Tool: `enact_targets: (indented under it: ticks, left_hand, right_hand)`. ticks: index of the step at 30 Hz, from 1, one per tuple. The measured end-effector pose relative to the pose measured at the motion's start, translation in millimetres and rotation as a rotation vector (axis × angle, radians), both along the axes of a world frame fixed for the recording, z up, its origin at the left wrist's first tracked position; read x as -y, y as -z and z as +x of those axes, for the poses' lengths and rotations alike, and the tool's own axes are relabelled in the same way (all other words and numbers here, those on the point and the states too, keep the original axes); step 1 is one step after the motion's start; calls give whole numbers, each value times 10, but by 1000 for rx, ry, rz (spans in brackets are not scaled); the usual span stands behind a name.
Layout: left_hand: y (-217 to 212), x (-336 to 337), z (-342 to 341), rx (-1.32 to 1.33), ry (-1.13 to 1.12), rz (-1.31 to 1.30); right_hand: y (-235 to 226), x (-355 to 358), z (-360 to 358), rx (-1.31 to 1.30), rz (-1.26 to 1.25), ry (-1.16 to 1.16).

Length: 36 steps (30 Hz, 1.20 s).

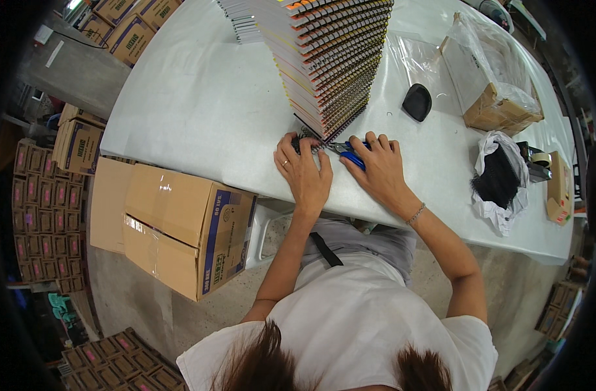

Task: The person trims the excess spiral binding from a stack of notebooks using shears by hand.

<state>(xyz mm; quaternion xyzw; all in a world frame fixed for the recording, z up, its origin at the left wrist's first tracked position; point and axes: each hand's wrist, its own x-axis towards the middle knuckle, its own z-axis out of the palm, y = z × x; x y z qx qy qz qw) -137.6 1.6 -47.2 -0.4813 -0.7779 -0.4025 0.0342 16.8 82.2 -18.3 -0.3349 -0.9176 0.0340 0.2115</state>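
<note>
A tall stack of spiral-bound books (334,72) with black coil bindings stands on the white table, its nearest corner just beyond my hands. My left hand (304,168) is closed at the foot of that corner, its curled fingers around a dark wire coil (297,142). In my right hand (381,164) are blue-handled cutting pliers (351,158). Their jaws point left, toward the coil and the bottom of the stack. The fingertips of the left hand partly hide where the jaws meet the coil.
A black rounded dish (416,102) lies right of the stack. Farther right are a plastic-lined carton (500,107), a white bag of black coils (496,176) and a tape dispenser (539,163). A brown box (171,225) stands left of me, against the table's front edge.
</note>
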Motion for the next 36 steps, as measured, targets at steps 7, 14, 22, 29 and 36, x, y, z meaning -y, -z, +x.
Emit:
enact_targets:
  ticks: [7,14,22,29,36]
  left_hand:
    - [9,-9,-3,-31,-3,-4]
    - [-14,10,-29,-52,18,8]
    - [4,14,-34,-52,24,-2]
    - [5,3,-23,-44,18,-16]
    - [-31,64,-49,-74,12,-29]
  right_hand:
    - [-6,-23,-60,27,-2,1]
    - [-22,3,-28,45,26,9]
    - [-26,-5,-90,65,0,5]
    - [-27,22,-181,131,-118,49]
    - [-44,-23,-8,149,-135,124]
